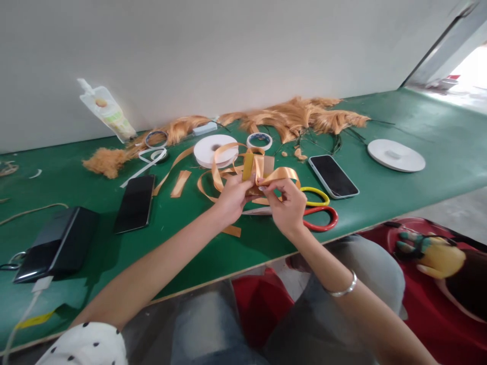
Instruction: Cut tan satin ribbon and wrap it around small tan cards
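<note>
My left hand [234, 197] is closed on a small flat piece of cardboard [268, 163] with a yellow edge, held above the table. Over that card runs a shiny orange satin ribbon [281, 174]. The fingers of my right hand [286, 205] pinch this ribbon at the card's lower side. Loose ribbon loops lie behind both hands, beside a white ribbon spool [215, 150]. Partly hidden under my right hand are scissors [327, 219] with one red and one yellow handle loop. A short cut strip of ribbon [180, 183] lies to the left.
Bundles of orange fibre [289, 116] lie along the wall on the green table [449, 132]. Phones rest left [134, 204] and right [334, 176]. Around them are a tape roll [259, 141], a white disc [396, 155], a black device [57, 243] with a cable and a drink pouch [107, 111].
</note>
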`<state>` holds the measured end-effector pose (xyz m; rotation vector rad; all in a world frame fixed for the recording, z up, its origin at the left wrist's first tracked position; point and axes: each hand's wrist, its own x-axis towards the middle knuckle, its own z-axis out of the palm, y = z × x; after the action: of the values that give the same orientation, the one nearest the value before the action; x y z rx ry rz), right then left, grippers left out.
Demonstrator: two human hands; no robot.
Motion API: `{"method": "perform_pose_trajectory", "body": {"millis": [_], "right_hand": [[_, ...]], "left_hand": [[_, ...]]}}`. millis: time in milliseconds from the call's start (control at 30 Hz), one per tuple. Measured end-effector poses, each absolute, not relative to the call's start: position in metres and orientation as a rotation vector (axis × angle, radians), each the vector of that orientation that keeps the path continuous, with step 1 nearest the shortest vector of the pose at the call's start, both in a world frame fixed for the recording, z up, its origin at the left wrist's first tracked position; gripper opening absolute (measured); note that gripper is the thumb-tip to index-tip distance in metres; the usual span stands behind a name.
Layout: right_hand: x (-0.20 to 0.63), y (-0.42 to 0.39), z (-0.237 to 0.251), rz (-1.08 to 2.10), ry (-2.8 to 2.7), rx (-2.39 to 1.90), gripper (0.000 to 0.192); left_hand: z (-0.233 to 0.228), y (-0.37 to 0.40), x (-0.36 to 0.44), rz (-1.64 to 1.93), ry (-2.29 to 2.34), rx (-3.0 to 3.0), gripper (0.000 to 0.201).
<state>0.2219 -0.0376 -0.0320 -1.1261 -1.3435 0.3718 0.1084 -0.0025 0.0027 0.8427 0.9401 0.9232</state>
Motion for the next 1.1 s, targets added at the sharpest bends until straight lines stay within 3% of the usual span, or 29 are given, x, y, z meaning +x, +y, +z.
{"method": "perform_pose_trajectory", "body": {"millis": [533, 767, 1033, 1100], "right_hand": [[0.223, -0.035, -0.037, 0.497, -1.302, -1.069, 0.011], [0.222, -0.032, -0.037, 0.576, -1.258, -1.056, 0.01], [0.227, -0.03, -0.044, 0.303, -1.51, -1.083, 0.003], [0.227, -0.029, -0.045, 0.181, -1.592, -1.036, 0.012]], "left_hand": [[0.001, -0.003, 0.109, 0.92, 0.94, 0.866, 0.031], [0.008, 0.0, 0.107, 0.918, 0.904, 0.776, 0.03], [0.019, 0.001, 0.106, 0.902, 1.0, 0.671, 0.025], [0.019, 0.001, 0.106, 0.897, 1.006, 0.675, 0.025]]}}
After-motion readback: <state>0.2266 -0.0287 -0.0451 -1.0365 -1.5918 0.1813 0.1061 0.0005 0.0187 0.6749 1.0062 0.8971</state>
